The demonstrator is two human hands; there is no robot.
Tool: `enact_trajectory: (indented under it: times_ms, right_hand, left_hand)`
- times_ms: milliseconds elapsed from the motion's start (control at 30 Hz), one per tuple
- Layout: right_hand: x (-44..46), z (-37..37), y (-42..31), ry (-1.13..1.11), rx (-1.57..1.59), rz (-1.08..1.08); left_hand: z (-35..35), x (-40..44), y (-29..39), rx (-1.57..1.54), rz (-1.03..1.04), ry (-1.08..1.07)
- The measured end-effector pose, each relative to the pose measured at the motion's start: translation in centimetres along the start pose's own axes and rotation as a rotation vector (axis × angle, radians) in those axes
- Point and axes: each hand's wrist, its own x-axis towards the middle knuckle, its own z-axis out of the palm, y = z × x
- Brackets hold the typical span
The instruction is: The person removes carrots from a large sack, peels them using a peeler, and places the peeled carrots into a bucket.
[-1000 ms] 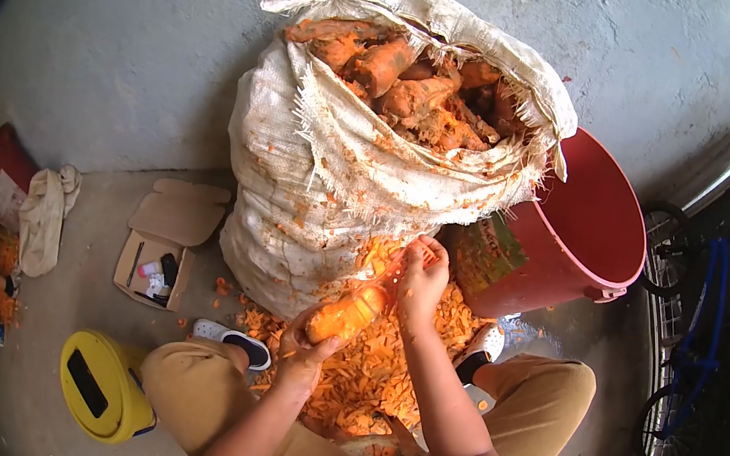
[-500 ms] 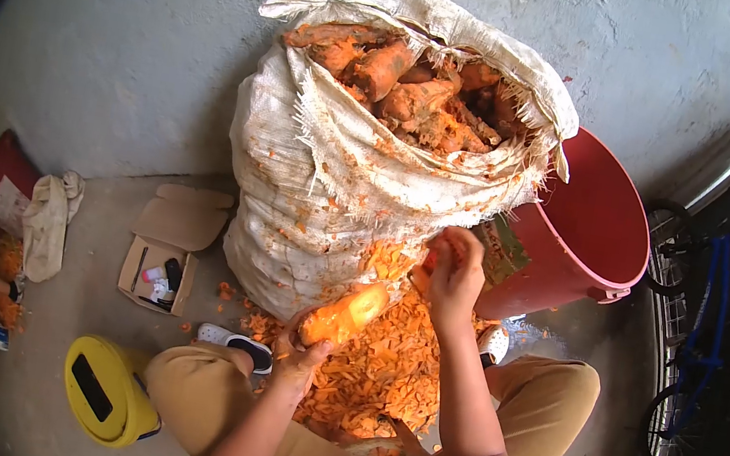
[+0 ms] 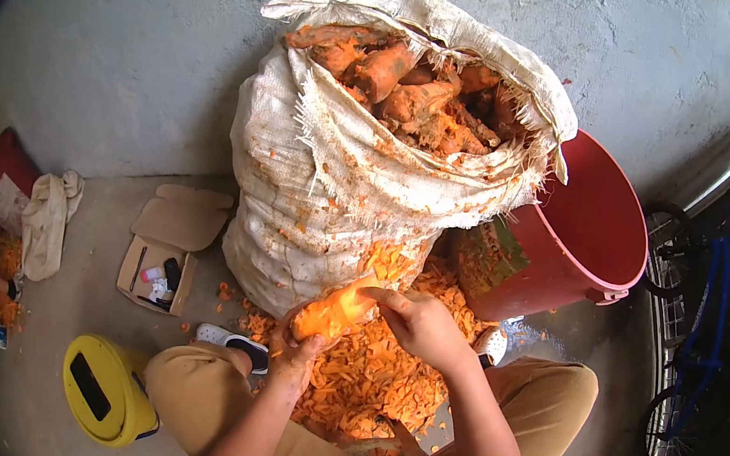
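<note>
My left hand (image 3: 294, 357) is wrapped around the lower part of a peeled orange root vegetable (image 3: 325, 316), which tilts up to the right. At its upper end is my right hand (image 3: 425, 330), fingers bent inward and the index finger reaching to the vegetable. Whatever lies within that right grip is hidden. Beneath both hands spreads a heap of orange peelings (image 3: 389, 383) between my legs. Just beyond stands a white woven sack (image 3: 323, 193), its mouth folded back, holding several dirty orange-brown roots (image 3: 417, 104).
A large red bucket (image 3: 611, 194) touches the sack's right side. On the left are an open cardboard box (image 3: 133, 264) with small items and a yellow lidded bucket (image 3: 110, 416). A blue bicycle (image 3: 710, 317) stands at the right, and a grey wall (image 3: 148, 35) rises behind.
My right hand has come down and toward me, from beside the sack to the upper end of the vegetable. The left hand keeps its hold, with the vegetable shifted slightly left.
</note>
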Motion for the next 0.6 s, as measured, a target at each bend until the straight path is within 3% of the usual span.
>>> enact_trajectory:
  times_ms: [333, 433, 600]
  right_hand:
    - [-0.5, 0.9, 1.1, 0.035, 0.017, -0.011]
    - [-0.7, 0.2, 1.6, 0.164, -0.019, 0.14]
    - [1.3, 0.4, 0.8, 0.804, 0.822, 0.425]
  left_hand:
    - [-0.3, 0.2, 0.0, -0.022, 0.04, 0.037]
    - [-0.3, 0.2, 0.2, -0.007, 0.054, 0.042]
    - [-0.6, 0.2, -1.1, 0.001, -0.001, 0.007]
